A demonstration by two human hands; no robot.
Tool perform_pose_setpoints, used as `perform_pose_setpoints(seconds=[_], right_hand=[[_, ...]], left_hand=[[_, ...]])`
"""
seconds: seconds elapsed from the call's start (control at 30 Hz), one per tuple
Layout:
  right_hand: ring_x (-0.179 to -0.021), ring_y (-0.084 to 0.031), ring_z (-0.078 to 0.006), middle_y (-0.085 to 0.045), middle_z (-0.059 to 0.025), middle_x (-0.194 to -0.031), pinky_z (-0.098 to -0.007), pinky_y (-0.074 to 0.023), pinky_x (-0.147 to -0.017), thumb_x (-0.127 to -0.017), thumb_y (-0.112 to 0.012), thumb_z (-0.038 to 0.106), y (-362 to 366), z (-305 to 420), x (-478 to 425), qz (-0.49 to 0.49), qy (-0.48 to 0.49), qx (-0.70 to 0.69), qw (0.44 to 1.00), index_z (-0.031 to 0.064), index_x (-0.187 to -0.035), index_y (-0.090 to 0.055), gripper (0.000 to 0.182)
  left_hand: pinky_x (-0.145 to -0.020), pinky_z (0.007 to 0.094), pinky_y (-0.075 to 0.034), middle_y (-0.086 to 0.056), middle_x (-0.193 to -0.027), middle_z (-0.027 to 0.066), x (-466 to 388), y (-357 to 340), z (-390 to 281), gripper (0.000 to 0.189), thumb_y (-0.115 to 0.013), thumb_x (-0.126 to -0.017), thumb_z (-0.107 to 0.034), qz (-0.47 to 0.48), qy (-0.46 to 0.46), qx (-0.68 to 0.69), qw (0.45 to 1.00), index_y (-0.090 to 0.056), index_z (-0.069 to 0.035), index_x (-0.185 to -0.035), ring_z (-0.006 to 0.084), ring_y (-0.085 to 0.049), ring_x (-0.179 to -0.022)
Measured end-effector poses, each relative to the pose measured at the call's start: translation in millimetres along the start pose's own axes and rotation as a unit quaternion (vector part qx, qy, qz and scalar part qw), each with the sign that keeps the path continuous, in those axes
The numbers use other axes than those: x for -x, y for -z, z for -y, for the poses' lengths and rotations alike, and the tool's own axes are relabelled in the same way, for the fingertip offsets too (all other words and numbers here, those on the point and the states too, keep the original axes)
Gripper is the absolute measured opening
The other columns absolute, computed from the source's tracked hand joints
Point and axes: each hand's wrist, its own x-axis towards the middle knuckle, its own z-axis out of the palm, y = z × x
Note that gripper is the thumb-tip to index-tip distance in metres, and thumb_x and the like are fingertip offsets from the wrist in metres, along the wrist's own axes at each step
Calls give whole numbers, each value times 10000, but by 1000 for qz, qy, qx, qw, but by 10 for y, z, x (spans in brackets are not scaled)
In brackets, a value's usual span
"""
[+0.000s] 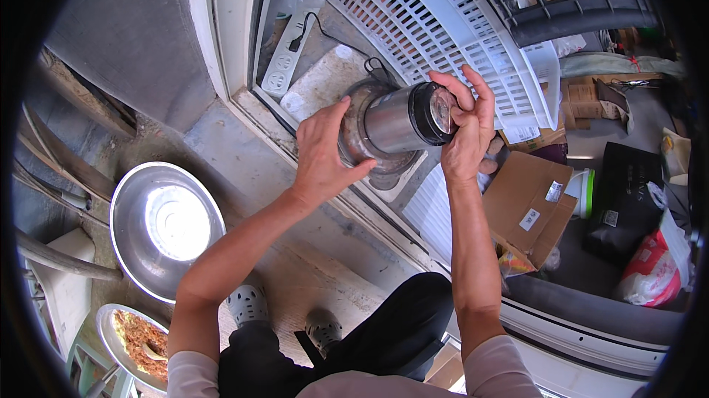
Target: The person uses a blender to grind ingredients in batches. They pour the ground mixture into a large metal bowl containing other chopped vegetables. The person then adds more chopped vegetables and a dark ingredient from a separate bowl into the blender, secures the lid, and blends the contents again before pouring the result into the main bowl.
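An electric food chopper (390,121) stands on a stained pale board (316,85) just inside a doorway. It has a brushed-metal motor body, a black cap with a clear top, and a wide clear bowl (354,115) beneath. My left hand (327,154) spans the near side of the bowl, thumb and fingers spread around it. On the black cap (429,113) rests my right hand (465,126), its thumb bent against the top and other fingers raised. What the bowl holds is hard to make out. A black cord (338,41) runs from behind the chopper to a white power strip (285,60).
A white plastic basket (443,16) leans behind the chopper. To the right are a cardboard box (529,198) and a black bag (626,198). A large steel basin (133,237) and a bowl of reddish-brown food (141,337) stand at left. A raised door track (354,204) crosses below the chopper.
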Motion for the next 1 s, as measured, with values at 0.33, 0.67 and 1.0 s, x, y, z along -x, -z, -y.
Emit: perform_pose_setpoints(seconds=[0.33,0.67,1.0], right_hand=[[-1117,-643,-231,-656,-261,-1251,-331,-467,-1029,-796,-351,-51,29,-32,-20,-2,1,1,1000,-8,-1427,-382,633],[-1150,-632,-248,-637,-267,-1272,-350,-461,-1048,-803,-339,-56,45,-11,-4,12,1,19,1000,3,-1467,-371,667],[-1131,-633,-237,-648,-251,-1256,-342,-461,-1044,-805,-348,-30,20,-3,-4,9,1,37,999,-19,-1446,-374,641]], left_hand=[[-1094,475,-289,-532,-1349,156,-4,6,-4,1068,-904,-609,-286,-7,-4,-1,1000,-371,-39,-1500,338,-464,-1258],[-1099,473,-287,-540,-1342,154,-5,8,16,1072,-903,-610,-302,-7,-7,1,1000,-372,-40,-1503,333,-466,-1255],[-1103,473,-286,-528,-1356,158,-5,37,-2,1061,-908,-612,-300,4,11,-5,1000,-379,-50,-1498,337,-454,-1263]])
